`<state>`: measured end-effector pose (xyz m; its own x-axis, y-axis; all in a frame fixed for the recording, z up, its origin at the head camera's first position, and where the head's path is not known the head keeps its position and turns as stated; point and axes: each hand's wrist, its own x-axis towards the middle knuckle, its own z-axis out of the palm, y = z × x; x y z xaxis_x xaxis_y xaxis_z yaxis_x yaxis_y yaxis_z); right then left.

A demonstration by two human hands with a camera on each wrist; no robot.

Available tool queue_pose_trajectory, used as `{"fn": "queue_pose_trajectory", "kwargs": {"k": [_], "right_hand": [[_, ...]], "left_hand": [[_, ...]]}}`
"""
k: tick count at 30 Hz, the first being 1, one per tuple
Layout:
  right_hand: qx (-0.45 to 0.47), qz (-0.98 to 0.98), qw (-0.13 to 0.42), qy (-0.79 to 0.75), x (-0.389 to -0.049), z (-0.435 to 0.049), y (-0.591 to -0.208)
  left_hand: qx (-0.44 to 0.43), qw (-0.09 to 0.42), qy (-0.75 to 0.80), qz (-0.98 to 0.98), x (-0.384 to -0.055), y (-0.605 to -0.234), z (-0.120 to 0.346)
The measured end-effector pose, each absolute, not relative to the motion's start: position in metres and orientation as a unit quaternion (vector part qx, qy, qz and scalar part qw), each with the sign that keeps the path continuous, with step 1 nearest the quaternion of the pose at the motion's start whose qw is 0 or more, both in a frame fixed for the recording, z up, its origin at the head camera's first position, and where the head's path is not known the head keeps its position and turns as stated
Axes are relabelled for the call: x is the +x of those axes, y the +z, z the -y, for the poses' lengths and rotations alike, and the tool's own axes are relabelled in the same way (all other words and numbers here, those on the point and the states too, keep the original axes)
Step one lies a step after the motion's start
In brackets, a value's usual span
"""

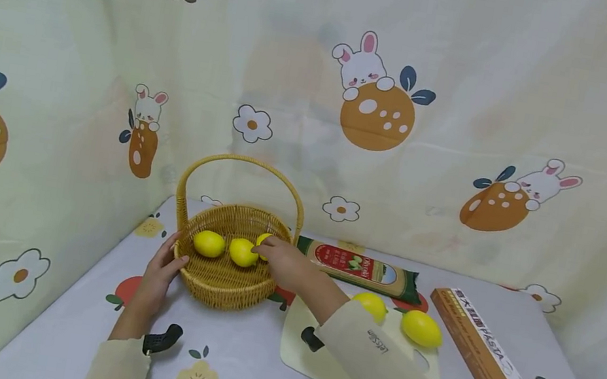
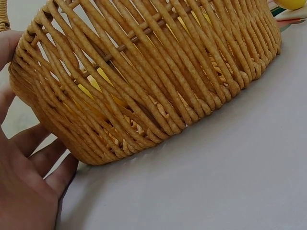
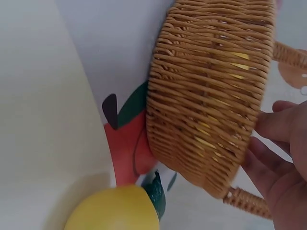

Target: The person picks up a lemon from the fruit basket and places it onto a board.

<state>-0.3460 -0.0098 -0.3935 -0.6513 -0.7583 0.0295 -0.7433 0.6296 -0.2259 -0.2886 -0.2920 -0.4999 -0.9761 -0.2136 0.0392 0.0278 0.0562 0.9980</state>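
Note:
A wicker basket (image 1: pixel 227 293) with a tall arched handle stands on the table. My left hand (image 1: pixel 159 273) grips its left rim, thumb over the edge; in the left wrist view the other fingers (image 2: pixel 43 148) lie along the woven side. Two yellow lemons, one at left (image 1: pixel 209 244) and one in the middle (image 1: pixel 242 252), lie inside. My right hand (image 1: pixel 282 262) reaches over the right rim and holds a third lemon (image 1: pixel 263 237), partly hidden by the fingers. In the right wrist view, the basket wall hides the fingertips.
Right of the basket, two more lemons (image 1: pixel 422 329) (image 1: pixel 371 305) rest on a cream cutting board (image 1: pixel 307 356), under my right forearm. Behind it lies a green-ended pasta packet (image 1: pixel 362 268). A long brown pasta box (image 1: pixel 490 365) lies at the far right. Printed cloth walls surround the table.

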Motion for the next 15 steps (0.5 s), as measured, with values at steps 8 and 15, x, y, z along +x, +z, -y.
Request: {"fn": "queue_pose_trajectory", "kwargs": {"k": [8,15], "right_hand": [[-0.390,-0.915,0.014,-0.099,-0.355,0.030,-0.410],[-0.346,-0.935,0.031,-0.077,-0.362,0.043,-0.414]], "left_hand": [[0.069,0.079,-0.685,0.721,-0.289,-0.499,0.291],[0.069,0.068,-0.689,0.718,-0.283,-0.487,0.289]]}}
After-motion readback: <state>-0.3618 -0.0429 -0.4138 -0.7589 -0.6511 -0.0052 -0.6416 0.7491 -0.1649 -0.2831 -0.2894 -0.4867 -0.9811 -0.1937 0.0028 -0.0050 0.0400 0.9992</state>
